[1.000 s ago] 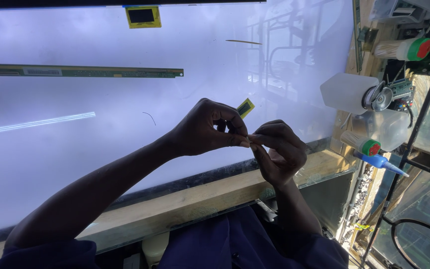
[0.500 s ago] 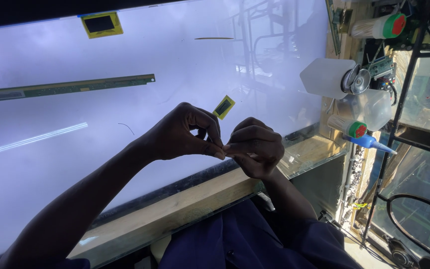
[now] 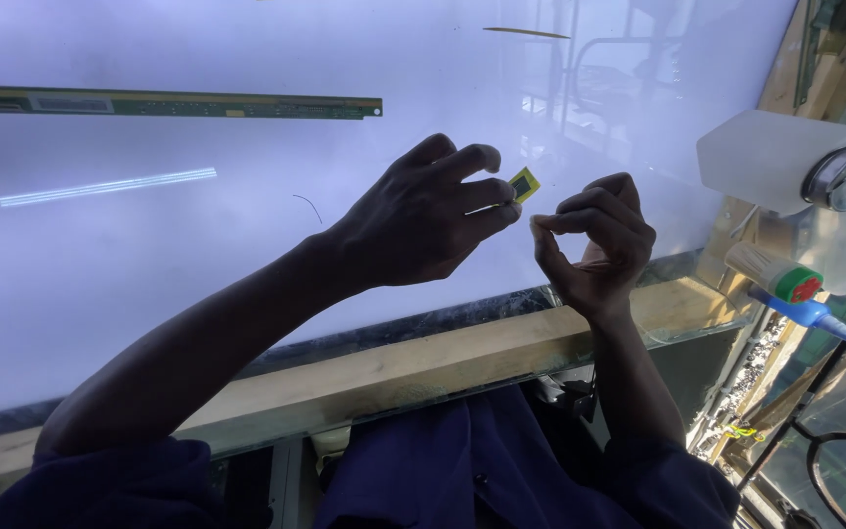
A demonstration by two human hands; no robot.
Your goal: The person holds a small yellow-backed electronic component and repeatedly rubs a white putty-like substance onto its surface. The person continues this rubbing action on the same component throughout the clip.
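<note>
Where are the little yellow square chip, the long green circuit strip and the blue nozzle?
Yellow square chip (image 3: 524,184), head view, on its dark centre, beside the left hand's (image 3: 421,220) fingertips.
Green circuit strip (image 3: 168,102), head view, mid-length on the strip.
Blue nozzle (image 3: 815,314), head view, on its blue cone.

surface: glowing white panel (image 3: 149,294) on wooden frame (image 3: 462,362) | on panel: long green circuit strip (image 3: 168,102); thin brown sliver (image 3: 526,32)

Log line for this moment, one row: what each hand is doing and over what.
left hand: pinching small yellow chip | right hand: fingers curled, apart from chip | surface: lit white panel | also: green circuit strip
</note>
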